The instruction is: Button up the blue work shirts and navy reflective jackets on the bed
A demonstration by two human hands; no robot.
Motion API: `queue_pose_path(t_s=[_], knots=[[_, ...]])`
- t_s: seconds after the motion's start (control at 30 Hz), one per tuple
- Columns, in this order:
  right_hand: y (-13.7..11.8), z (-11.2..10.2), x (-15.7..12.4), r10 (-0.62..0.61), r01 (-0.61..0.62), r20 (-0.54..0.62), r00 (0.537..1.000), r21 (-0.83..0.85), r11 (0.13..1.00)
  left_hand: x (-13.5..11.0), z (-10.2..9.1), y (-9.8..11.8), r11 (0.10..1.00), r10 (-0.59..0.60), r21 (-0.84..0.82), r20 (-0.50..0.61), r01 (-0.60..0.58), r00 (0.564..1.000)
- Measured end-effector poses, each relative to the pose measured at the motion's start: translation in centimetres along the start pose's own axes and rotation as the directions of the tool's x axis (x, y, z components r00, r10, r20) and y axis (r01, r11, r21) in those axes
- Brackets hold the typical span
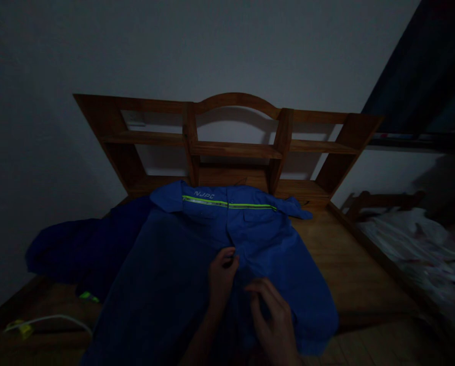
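Note:
A blue work jacket [250, 229] with a yellow-green reflective stripe and white lettering lies spread on a wooden bed platform [349, 264]. My left hand [220, 277] rests on the jacket's middle, its fingers pinched on the front edge of the fabric. My right hand [271, 317] sits just below and to the right, fingers curled onto the same cloth. The room is very dark.
A wooden headboard with shelves [231, 147] stands against the wall behind the jacket. More dark blue cloth [75, 254] is heaped at the left. A white cable with a yellow plug [25, 328] lies at the near left. Pale bedding [414, 249] lies at the right.

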State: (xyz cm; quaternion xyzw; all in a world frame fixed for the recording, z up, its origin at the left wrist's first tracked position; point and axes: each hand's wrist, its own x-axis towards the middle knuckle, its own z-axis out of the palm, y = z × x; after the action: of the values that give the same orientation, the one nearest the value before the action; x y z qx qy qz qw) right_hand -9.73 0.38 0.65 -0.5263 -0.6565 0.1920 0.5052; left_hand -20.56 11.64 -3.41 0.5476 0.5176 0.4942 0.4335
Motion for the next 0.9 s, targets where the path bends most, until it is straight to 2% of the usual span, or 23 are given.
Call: queue_pose_path(t_s=[0.17, 0.33, 0.47, 0.53, 0.63, 0.73, 0.8, 0.9], knots=[[0.6, -0.3, -2.6, 0.051, -0.051, 0.034, 0.998, 0.021, 0.998, -0.1, -0.1, -0.2, 1.000, 0.000, 0.031, -0.024, 0.001, 1.000], [1.4, -1.1, -3.5, 0.105, -0.105, 0.012, 0.994, 0.009, 0.994, -0.2, -0.2, -0.2, 1.000, 0.018, 0.019, -0.028, -0.017, 0.999], [1.8, -1.3, -4.0, 0.100, -0.100, 0.005, 0.995, -0.061, 0.993, -0.3, 0.0, 0.4, 0.998, 0.036, 0.060, -0.067, -0.032, 0.997], [2.0, -1.2, -4.2, 0.084, -0.079, 0.031, 0.996, -0.125, 0.989, -0.7, -0.1, 1.3, 0.991, 0.084, 0.109, -0.094, -0.074, 0.992], [2.2, -0.9, -4.5, 0.066, -0.042, 0.096, 0.993, -0.234, 0.971, -2.4, -1.2, 2.6, 0.948, 0.228, 0.256, -0.132, -0.189, 0.965], [2.4, -0.6, -4.7, 0.063, -0.010, 0.153, 0.986, -0.324, 0.946, -4.6, -3.7, 2.7, 0.893, 0.270, 0.383, -0.037, -0.236, 0.962], [2.4, -0.5, -4.8, 0.064, 0.012, 0.191, 0.979, -0.372, 0.928, -5.8, -5.5, 1.8, 0.881, 0.210, 0.416, 0.085, -0.227, 0.974], [2.5, -0.4, -4.8, 0.063, 0.048, 0.236, 0.970, -0.440, 0.897, -6.9, -7.0, 0.3, 0.874, 0.111, 0.439, 0.239, -0.210, 0.965]])
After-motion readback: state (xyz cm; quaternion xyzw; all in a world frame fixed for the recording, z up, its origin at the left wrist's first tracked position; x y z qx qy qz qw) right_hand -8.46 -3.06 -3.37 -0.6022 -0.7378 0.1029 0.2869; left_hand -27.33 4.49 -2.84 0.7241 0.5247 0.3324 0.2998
